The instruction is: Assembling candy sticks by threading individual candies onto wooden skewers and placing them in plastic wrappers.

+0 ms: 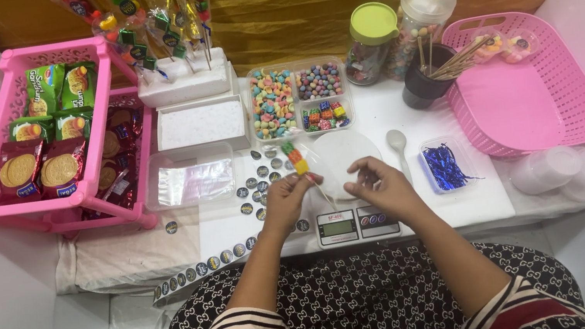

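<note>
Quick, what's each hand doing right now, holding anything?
Left hand: closed, pinching a thin stick with candy pieces threaded on its top.
Right hand: fingers curled over the digital scale, near the stick's lower end; whether it holds anything cannot be told.

A small home-style sweet-packing station, walled in white with a gold backdrop. A digital scale sits at the centre; behind it a divided tray of coloured candies, to its left a pink rack of biscuit packets, to its right a pink basket.
</note>
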